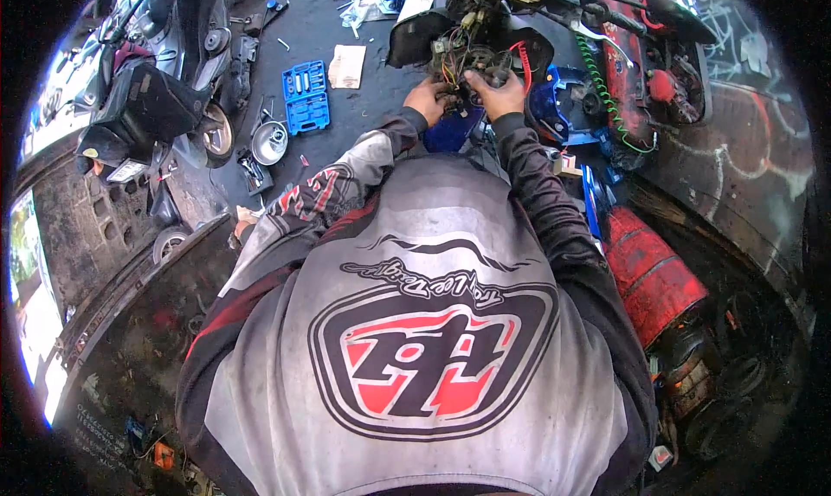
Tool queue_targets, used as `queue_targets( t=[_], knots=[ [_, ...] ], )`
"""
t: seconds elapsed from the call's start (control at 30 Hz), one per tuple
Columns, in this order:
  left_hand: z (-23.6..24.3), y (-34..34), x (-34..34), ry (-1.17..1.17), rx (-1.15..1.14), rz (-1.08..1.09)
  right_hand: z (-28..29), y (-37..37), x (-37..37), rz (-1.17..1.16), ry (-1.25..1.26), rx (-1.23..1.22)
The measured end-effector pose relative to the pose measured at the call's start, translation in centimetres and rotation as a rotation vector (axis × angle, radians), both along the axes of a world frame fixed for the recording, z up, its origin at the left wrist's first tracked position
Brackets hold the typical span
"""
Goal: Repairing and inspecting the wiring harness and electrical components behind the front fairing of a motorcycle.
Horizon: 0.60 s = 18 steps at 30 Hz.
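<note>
At the front of a partly stripped motorbike, both of my hands reach into a bundle of thin coloured wires [454, 50]. My left hand [426, 100] comes in from the left, its fingers curled around a dark part among the wires. My right hand [502, 96] is closed at the right of the bundle, thumb and fingers on a dark, dirty piece. The fingertips are partly hidden, so I cannot make out exactly what either hand grips. Dark blue bodywork [454, 132] lies just below my hands. A red strip [524, 63] hangs beside my right hand.
An open blue tool case [305, 98] and a piece of cardboard [347, 67] lie on the left. Near them is a round metal bowl-shaped part [270, 142]. A black motorbike [143, 106] stands far left. At right are a green coiled cable [593, 85] and a red ribbed object [653, 275].
</note>
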<state>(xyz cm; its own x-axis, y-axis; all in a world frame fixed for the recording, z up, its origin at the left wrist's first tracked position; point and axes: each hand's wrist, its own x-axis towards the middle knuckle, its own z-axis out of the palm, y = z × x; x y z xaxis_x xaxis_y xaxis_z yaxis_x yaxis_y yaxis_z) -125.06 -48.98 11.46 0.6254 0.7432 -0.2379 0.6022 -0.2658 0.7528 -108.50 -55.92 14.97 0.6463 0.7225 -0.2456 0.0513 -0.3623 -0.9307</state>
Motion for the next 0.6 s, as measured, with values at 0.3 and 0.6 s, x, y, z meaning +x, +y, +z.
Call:
queue_targets(
  t=[0.3, 0.6],
  knots=[
    [2.5, 0.4, -0.2, 0.033, -0.131, -0.016, -0.7, 1.4, -0.3, -0.021, 0.143, -0.079],
    [2.9, 0.7, -0.5, 0.0, -0.302, -0.021, -3.4, 0.8, 0.0, 0.007, 0.22, -0.041]
  ],
)
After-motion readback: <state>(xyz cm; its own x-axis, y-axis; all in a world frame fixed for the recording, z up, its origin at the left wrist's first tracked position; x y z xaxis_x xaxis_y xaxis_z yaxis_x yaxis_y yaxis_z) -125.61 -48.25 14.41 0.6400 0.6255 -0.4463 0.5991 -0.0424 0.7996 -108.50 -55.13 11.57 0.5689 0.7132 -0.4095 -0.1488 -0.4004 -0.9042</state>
